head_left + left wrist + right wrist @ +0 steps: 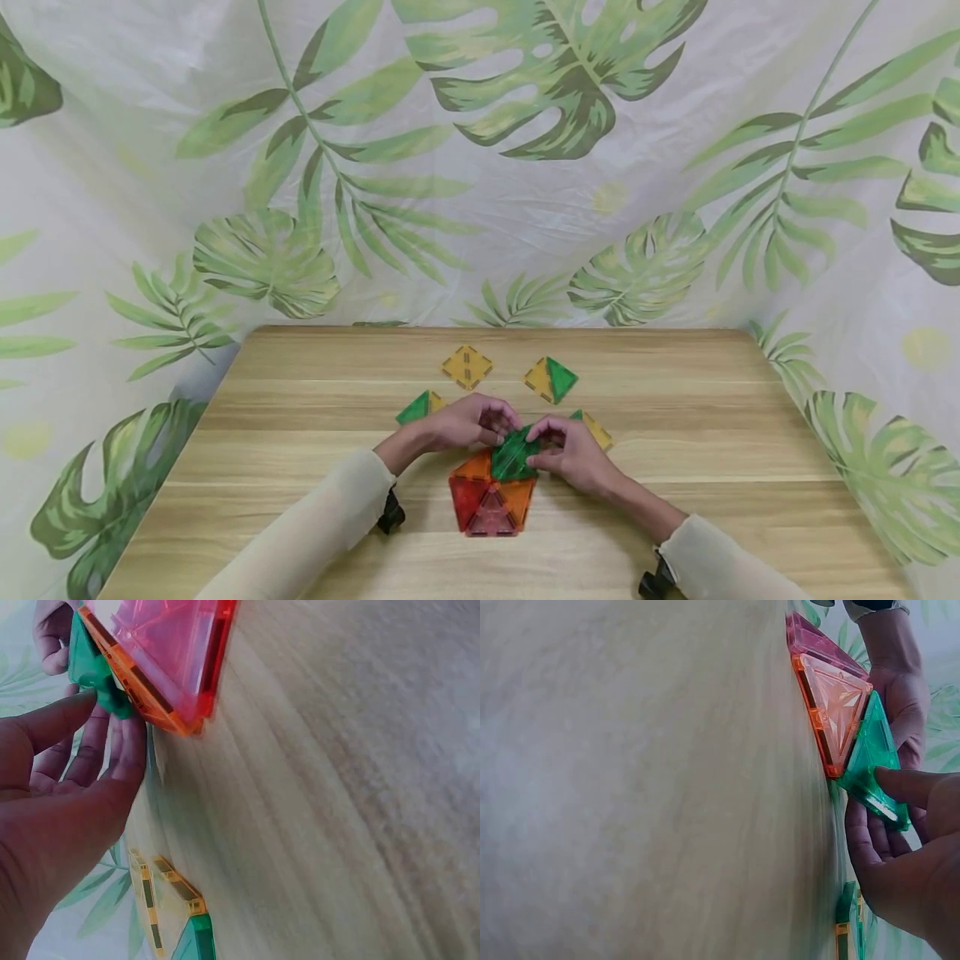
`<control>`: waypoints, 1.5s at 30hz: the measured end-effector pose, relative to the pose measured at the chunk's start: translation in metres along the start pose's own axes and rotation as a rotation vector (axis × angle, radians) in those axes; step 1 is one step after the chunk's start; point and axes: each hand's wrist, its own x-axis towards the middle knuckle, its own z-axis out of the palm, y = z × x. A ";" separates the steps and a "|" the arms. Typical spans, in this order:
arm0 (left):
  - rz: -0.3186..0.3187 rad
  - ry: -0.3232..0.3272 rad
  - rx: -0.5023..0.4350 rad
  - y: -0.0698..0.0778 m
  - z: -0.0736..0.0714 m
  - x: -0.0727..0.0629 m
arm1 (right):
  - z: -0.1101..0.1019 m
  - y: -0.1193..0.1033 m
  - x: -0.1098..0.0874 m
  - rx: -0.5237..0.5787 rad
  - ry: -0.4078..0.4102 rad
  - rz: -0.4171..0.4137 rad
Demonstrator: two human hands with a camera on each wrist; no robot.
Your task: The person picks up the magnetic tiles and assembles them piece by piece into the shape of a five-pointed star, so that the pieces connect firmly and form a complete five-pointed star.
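Cream sleeves (307, 521) angled over the wood-look tabletop (675, 400) from the near side, black wrist device (391, 512) at each cuff. Both hands worked the same green tile. Left hand (468, 419): thumb and fingers pinched the green tile (513, 457) on its left side. Right hand (577, 450): pinched its right side, thumb on the face, fingers behind. Couldn't tell if the green was one tile or two stacked.

Green sat at the far side of a small cluster, about midway between the tabletop's left and right edges, well apart from the back edge. Cluster tiles: red tile (465, 500) at left, pink tile (492, 518) nearest, right orange tile (517, 498), left orange tile (472, 467). Green touched the right orange one in the right wrist view.

Toward the back edge: yellow pair (454, 367) forming a diamond, yellow-green pair (561, 379) right of it. Left green-yellow pair (414, 408) lay partly behind the left hand, right green-yellow pair (596, 427) partly behind the right. Leaf-print cloth (525, 208) hung past the back edge.
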 end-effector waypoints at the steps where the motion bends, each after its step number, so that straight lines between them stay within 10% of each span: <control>1: 0.010 -0.003 0.007 0.000 0.000 0.000 | 0.000 0.000 0.000 -0.003 0.003 -0.002; 17: 0.111 0.159 0.233 0.010 -0.011 -0.026 | -0.013 -0.019 0.007 -0.215 0.096 -0.070; 24: 0.109 0.300 0.265 0.008 -0.030 -0.050 | -0.006 -0.042 0.029 -0.270 0.005 -0.144; 45: 0.025 0.551 0.351 -0.017 -0.064 -0.124 | 0.046 -0.050 0.095 -0.322 -0.152 0.037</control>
